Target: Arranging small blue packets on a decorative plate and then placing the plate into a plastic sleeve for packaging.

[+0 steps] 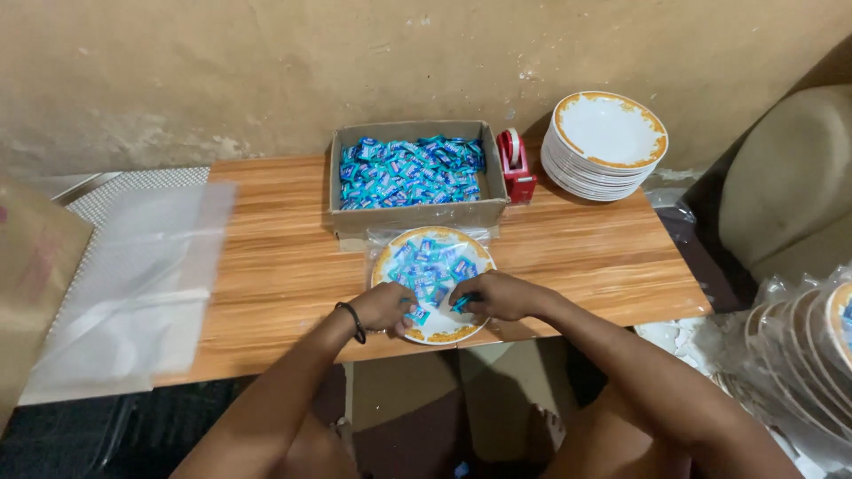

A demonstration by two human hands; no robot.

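A white plate with an orange rim (pixel 388 258) lies on the wooden table (pixel 284 257), inside a clear plastic bag, with several blue wrapped candies (pixel 432 263) on it. My left hand (pixel 387 306) rests on the plate's near left edge, fingers curled on a blue candy. My right hand (pixel 500 295) is at the near right edge, pinching another blue candy between its fingertips. A dark band circles my left wrist.
Behind the plate, a cardboard box (pixel 417 215) holds many blue candies. A red tape dispenser (pixel 515 166) and a stack of orange-rimmed plates (pixel 607 145) stand at the back right. Clear plastic bags (pixel 142 275) lie left. Bagged plates (pixel 803 346) are piled at the right.
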